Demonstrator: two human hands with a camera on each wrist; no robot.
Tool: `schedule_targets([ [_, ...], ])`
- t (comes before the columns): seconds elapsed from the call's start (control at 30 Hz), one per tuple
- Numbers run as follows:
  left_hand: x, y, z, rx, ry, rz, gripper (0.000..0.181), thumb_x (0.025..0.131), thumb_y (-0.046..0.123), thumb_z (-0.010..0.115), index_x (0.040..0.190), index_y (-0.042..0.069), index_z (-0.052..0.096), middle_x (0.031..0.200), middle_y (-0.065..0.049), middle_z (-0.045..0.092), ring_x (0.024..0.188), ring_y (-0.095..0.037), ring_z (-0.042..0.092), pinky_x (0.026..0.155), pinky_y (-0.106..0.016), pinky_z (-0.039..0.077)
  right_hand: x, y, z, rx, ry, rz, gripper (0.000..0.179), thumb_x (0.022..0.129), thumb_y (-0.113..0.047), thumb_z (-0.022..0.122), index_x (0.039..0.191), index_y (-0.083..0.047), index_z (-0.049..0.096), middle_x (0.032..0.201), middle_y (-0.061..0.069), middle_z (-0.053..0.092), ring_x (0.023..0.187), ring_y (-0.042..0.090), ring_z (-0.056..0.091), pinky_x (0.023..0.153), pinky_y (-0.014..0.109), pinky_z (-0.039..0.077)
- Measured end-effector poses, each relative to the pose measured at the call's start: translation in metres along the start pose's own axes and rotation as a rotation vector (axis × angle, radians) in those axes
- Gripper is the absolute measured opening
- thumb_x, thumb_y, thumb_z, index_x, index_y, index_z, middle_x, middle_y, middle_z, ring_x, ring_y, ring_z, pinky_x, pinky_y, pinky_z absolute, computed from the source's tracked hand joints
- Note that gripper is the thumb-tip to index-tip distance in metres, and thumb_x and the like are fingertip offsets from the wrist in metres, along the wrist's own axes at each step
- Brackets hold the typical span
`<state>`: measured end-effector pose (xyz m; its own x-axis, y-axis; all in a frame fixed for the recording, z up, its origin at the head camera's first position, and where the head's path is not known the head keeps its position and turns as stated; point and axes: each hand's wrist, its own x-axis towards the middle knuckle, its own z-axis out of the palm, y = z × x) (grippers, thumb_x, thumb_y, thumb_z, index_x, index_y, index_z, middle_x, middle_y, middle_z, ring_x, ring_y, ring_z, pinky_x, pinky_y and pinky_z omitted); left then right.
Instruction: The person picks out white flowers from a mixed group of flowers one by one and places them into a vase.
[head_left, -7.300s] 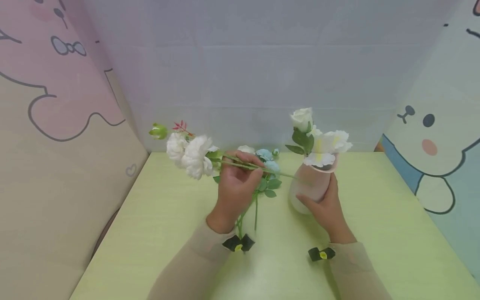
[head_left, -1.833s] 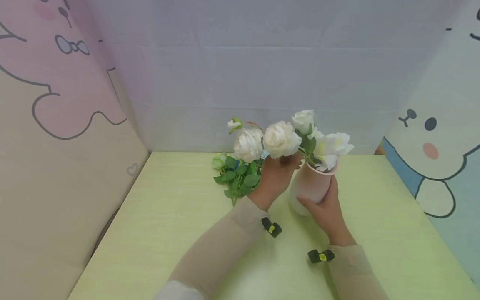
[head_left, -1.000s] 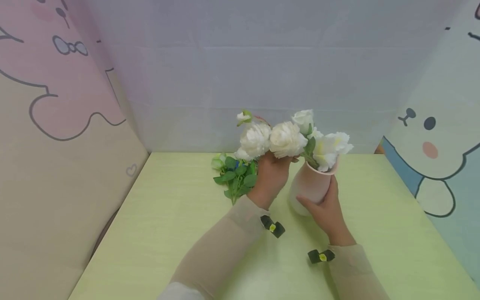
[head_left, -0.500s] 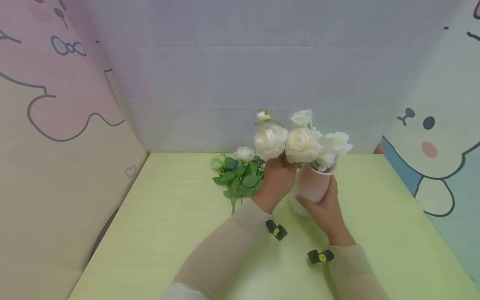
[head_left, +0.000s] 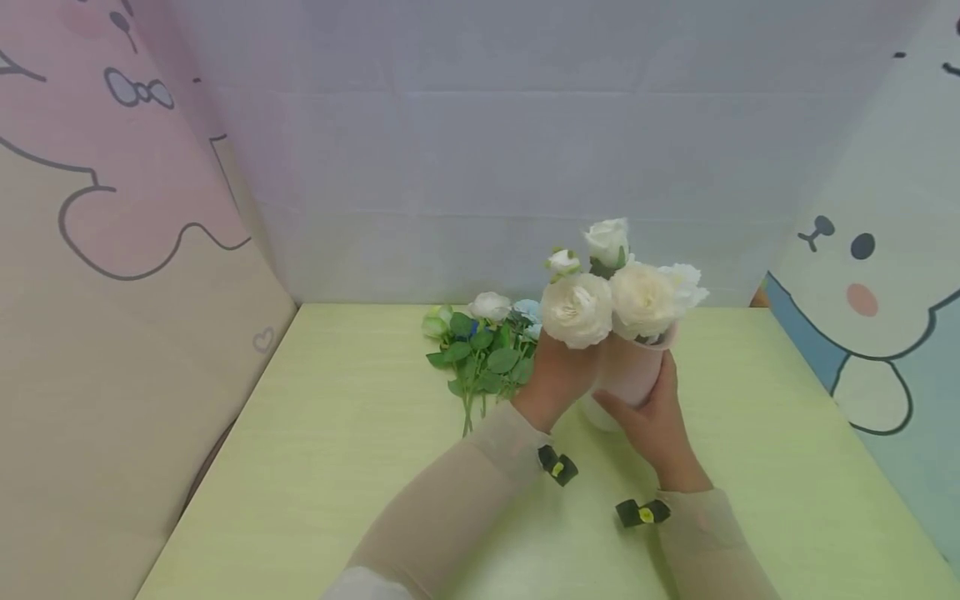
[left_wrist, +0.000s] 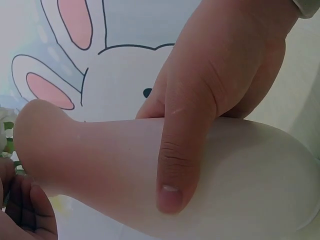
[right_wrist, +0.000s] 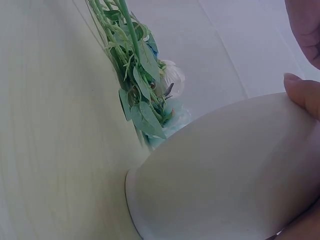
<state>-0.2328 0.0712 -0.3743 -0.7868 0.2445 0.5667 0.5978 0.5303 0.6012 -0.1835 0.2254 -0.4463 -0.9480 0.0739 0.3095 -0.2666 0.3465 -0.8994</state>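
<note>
The left hand (head_left: 562, 367) is beside the vase's mouth, its fingers curled at the stems just under two full white peonies (head_left: 576, 308). In the left wrist view its fingertips (left_wrist: 40, 210) appear at the vase's neck, by a bit of green stem. A small white bud (head_left: 562, 262) stands above the blooms. The right hand (head_left: 660, 425) grips the pale pink vase (head_left: 633, 371) around its body, thumb across the near side; the vase leans a little. A white rose (head_left: 607, 242) and a ruffled white flower (head_left: 684, 287) rise from the mouth. The peony stems' lower ends are hidden.
On the pale yellow-green table (head_left: 337, 467), left of the vase, lies a bunch of flowers with green leaves (head_left: 480, 358): a green-white bloom (head_left: 437, 323), a white one (head_left: 491, 306) and a light blue one (head_left: 528, 310). A plain cloth wall (head_left: 450, 167) stands behind.
The left hand has brought the peonies from the far left to the vase, then right and lower over its mouth. The right hand has kept its grip on the vase.
</note>
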Motion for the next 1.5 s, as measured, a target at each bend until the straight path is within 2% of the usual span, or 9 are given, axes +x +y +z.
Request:
schedule_targets([
  [0.17, 0.002, -0.005, 0.004, -0.154, 0.074, 0.016, 0.018, 0.100, 0.008, 0.063, 0.116, 0.001, 0.062, 0.106, -0.009, 0.067, 0.100, -0.020, 0.066, 0.088, -0.025, 0.053, 0.004, 0.021, 0.001, -0.007, 0.014, 0.010, 0.108, 0.085, -0.008, 0.083, 0.164, -0.020, 0.010, 0.149, 0.014, 0.036, 0.126, 0.029, 0.043, 0.100, 0.052, 0.036],
  [0.27, 0.002, -0.010, 0.006, -0.269, 0.115, -0.007, 0.014, 0.100, 0.009, 0.064, 0.111, 0.002, 0.063, 0.099, -0.009, 0.068, 0.093, -0.019, 0.066, 0.082, -0.026, 0.053, 0.006, 0.034, 0.001, -0.007, 0.023, 0.010, 0.111, 0.083, -0.011, 0.085, 0.164, -0.027, 0.011, 0.150, 0.010, 0.036, 0.126, 0.028, 0.043, 0.100, 0.053, 0.037],
  [0.4, -0.002, -0.015, 0.005, -0.325, 0.132, -0.095, 0.018, 0.101, 0.017, 0.065, 0.114, 0.004, 0.065, 0.100, -0.007, 0.070, 0.094, -0.016, 0.067, 0.080, -0.027, 0.054, 0.008, 0.040, 0.002, 0.007, 0.037, 0.005, 0.112, 0.082, -0.011, 0.087, 0.163, -0.030, 0.012, 0.150, 0.009, 0.037, 0.127, 0.030, 0.044, 0.101, 0.057, 0.038],
  [0.5, -0.008, -0.020, 0.003, -0.384, 0.141, -0.170, 0.019, 0.100, 0.019, 0.067, 0.111, 0.004, 0.067, 0.093, -0.007, 0.071, 0.086, -0.017, 0.068, 0.074, -0.027, 0.055, 0.009, 0.042, 0.002, 0.012, 0.047, 0.009, 0.112, 0.080, -0.009, 0.088, 0.163, -0.027, 0.014, 0.150, 0.011, 0.037, 0.128, 0.033, 0.043, 0.102, 0.059, 0.037],
  [0.67, -0.017, -0.032, -0.001, -0.636, 0.175, -0.185, 0.018, 0.100, 0.011, 0.066, 0.111, -0.003, 0.063, 0.088, -0.012, 0.067, 0.075, -0.022, 0.066, 0.068, -0.034, 0.057, 0.009, 0.043, 0.003, 0.013, 0.054, 0.010, 0.112, 0.080, -0.006, 0.086, 0.163, -0.021, 0.013, 0.150, 0.015, 0.037, 0.129, 0.037, 0.043, 0.102, 0.063, 0.035],
  [0.77, -0.022, -0.037, -0.010, -0.713, 0.200, -0.206, 0.017, 0.100, 0.011, 0.065, 0.107, -0.004, 0.062, 0.088, -0.009, 0.064, 0.075, -0.018, 0.063, 0.068, -0.032, 0.055, 0.008, 0.043, 0.002, 0.018, 0.050, 0.014, 0.112, 0.080, -0.007, 0.087, 0.163, -0.024, 0.014, 0.150, 0.013, 0.037, 0.129, 0.036, 0.043, 0.103, 0.063, 0.035],
  [0.97, -0.038, -0.050, -0.029, -0.721, 0.270, -0.280, 0.014, 0.099, 0.009, 0.067, 0.103, -0.004, 0.063, 0.092, -0.003, 0.063, 0.078, -0.014, 0.061, 0.070, -0.025, 0.052, 0.008, 0.041, 0.003, 0.037, 0.038, 0.002, 0.114, 0.079, -0.010, 0.089, 0.162, -0.031, 0.015, 0.150, 0.008, 0.038, 0.130, 0.032, 0.044, 0.104, 0.062, 0.035],
  [1.2, -0.059, -0.071, -0.050, -0.657, 0.321, -0.307, 0.016, 0.099, 0.011, 0.070, 0.105, -0.002, 0.063, 0.093, -0.004, 0.062, 0.081, -0.017, 0.061, 0.075, -0.027, 0.053, 0.010, 0.039, 0.002, 0.038, 0.031, 0.021, 0.115, 0.079, -0.011, 0.089, 0.163, -0.031, 0.013, 0.152, 0.009, 0.037, 0.133, 0.034, 0.042, 0.107, 0.063, 0.033],
  [1.5, -0.081, -0.101, -0.064, -0.586, 0.353, -0.307, 0.019, 0.100, 0.013, 0.070, 0.106, -0.004, 0.063, 0.094, -0.007, 0.063, 0.079, -0.015, 0.061, 0.072, -0.025, 0.052, 0.009, 0.039, 0.001, 0.029, 0.038, 0.026, 0.112, 0.080, -0.013, 0.089, 0.162, -0.031, 0.015, 0.150, 0.009, 0.038, 0.132, 0.033, 0.043, 0.106, 0.062, 0.034],
])
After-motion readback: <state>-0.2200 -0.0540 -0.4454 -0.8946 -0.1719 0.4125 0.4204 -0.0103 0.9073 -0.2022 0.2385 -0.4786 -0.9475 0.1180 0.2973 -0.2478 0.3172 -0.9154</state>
